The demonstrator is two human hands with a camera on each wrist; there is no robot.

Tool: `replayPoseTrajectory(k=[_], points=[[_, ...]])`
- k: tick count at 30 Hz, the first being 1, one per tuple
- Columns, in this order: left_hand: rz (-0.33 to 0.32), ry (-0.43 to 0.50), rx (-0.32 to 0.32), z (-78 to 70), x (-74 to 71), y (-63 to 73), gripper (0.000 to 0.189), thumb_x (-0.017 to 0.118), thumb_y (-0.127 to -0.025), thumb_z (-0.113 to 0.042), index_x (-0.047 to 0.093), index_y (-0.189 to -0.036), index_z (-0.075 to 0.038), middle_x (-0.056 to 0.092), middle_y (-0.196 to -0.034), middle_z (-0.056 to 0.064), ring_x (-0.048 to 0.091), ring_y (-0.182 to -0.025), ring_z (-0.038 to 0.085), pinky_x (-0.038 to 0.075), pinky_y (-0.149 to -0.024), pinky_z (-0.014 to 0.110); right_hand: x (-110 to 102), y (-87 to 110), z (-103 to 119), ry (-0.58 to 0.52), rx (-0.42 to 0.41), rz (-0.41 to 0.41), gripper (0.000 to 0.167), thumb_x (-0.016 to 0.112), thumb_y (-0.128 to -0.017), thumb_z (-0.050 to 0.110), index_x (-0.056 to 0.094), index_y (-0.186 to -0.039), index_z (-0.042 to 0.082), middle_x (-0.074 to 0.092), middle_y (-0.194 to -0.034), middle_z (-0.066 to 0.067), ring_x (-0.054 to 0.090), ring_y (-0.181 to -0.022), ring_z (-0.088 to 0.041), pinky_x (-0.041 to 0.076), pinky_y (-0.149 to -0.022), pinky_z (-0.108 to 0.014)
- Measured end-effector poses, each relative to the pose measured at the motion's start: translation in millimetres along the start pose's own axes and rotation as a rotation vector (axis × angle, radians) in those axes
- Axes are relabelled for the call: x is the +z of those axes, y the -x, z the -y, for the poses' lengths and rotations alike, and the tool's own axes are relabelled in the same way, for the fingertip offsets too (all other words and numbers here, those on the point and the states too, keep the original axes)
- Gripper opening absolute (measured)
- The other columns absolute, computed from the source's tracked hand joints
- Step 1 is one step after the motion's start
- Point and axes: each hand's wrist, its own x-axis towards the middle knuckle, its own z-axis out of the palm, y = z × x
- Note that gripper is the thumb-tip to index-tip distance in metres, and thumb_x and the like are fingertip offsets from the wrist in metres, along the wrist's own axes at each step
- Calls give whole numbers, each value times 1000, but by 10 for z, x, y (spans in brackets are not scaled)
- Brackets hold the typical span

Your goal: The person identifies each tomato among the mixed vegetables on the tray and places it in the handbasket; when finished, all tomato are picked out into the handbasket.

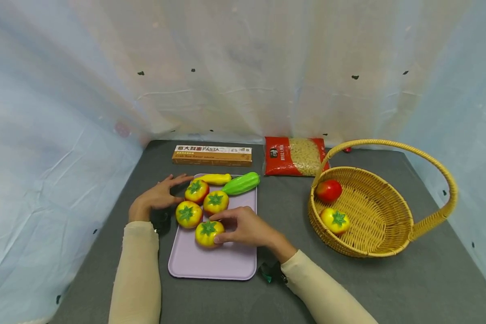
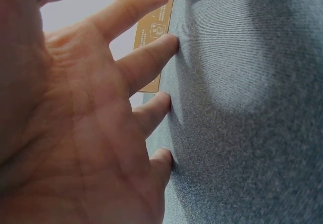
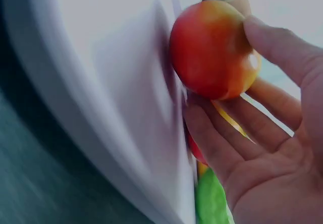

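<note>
A lilac tray (image 1: 212,270) lies on the grey tabletop. My right hand (image 1: 247,227) holds the front yellow-and-red tomato (image 1: 206,234) between thumb and fingers, low over the tray; the right wrist view shows its red underside (image 3: 212,50). Behind it on the tray sit more tomatoes, one at the left (image 1: 188,214), one in the middle (image 1: 216,202) and a redder one (image 1: 196,191). My left hand (image 1: 159,194) is spread at the tray's far left corner, thumb close to the tomatoes. In the left wrist view, fingertips (image 2: 164,103) of this hand rest on the grey cloth.
Across the tray's far end lie a long yellow vegetable (image 1: 216,179) and a green one (image 1: 241,183). Behind stand a pasta box (image 1: 212,157) and a red pasta bag (image 1: 281,157). To the right, a tall-handled wicker basket (image 1: 393,198) holds a red fruit (image 1: 329,191) and a yellow tomato (image 1: 335,221).
</note>
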Motion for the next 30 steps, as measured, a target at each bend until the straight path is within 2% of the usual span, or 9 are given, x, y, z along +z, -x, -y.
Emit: replayPoseTrajectory(k=[4, 8, 12, 15, 20, 25, 30], points=[[1, 6, -3, 4, 8, 2, 79, 73, -100, -22, 40, -171, -21, 20, -182, 20, 0, -167, 58, 5, -123, 88, -92, 79, 32, -21, -18, -2, 48, 90, -94, 27, 76, -139, 17, 77, -139, 3, 73, -119, -8, 60, -109, -41], [0, 13, -15, -1, 22, -3, 79, 73, -99, -22, 40, -171, -22, 20, -183, 19, -1, -167, 57, 3, -123, 88, -281, 252, 118, -111, -11, -4, 50, 89, -94, 21, 74, -141, 17, 75, -141, 2, 73, -125, -15, 60, -111, -45], [-1, 10, -18, 1, 16, -9, 79, 73, -99, -21, 40, -171, -21, 19, -183, 19, -1, -167, 58, 2, -123, 88, -531, 519, 192, -114, -16, -45, 50, 89, -94, 20, 74, -142, 19, 74, -142, 5, 71, -127, -16, 60, -110, -38], [-1, 7, -21, 6, 5, -6, 79, 72, -99, -21, 40, -171, -22, 19, -183, 18, -2, -167, 57, 1, -122, 89, -733, 793, 214, -92, -16, -102, 51, 87, -96, 19, 72, -145, 18, 73, -144, 3, 71, -129, -16, 58, -110, -30], [-5, 8, -25, -6, -1, 10, 79, 73, -99, -21, 40, -171, -23, 19, -183, 18, -2, -167, 58, 0, -122, 89, -1064, 1316, 174, -84, 6, -206, 51, 83, -98, 11, 70, -146, 13, 72, -145, -4, 72, -126, -20, 59, -108, -27], [-7, 7, -34, -27, 0, 22, 79, 74, -99, -22, 41, -171, -22, 20, -183, 19, -1, -167, 58, 1, -121, 90, -1366, 1887, 101, -28, 50, -291, 51, 79, -98, 0, 68, -147, 10, 70, -146, -9, 73, -121, -15, 63, -99, -25], [-3, 9, -39, -19, -1, 14, 79, 73, -99, -22, 40, -171, -23, 19, -183, 18, -1, -167, 58, 1, -121, 90, -1605, 2447, 85, 47, 156, -356, 52, 75, -100, -3, 66, -150, 8, 73, -145, 1, 75, -122, -9, 65, -92, -26]])
